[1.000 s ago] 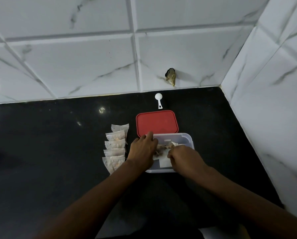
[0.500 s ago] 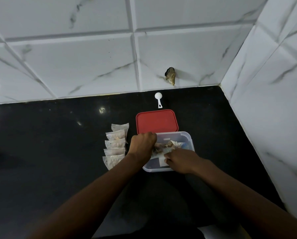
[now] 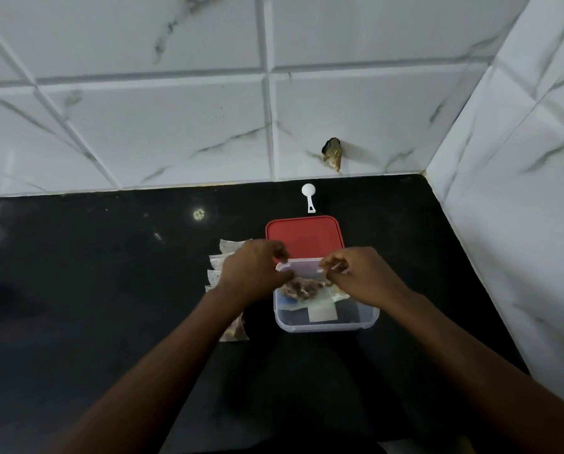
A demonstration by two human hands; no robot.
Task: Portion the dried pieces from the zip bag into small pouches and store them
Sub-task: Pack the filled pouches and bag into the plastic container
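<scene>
The zip bag is held over the clear container. Its top edge is pinched by the left hand and the right hand. Small pouches are laid just beside the container.

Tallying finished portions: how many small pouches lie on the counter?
5 small pouches in a column left of the container, partly under the left hand; more may be hidden.
</scene>
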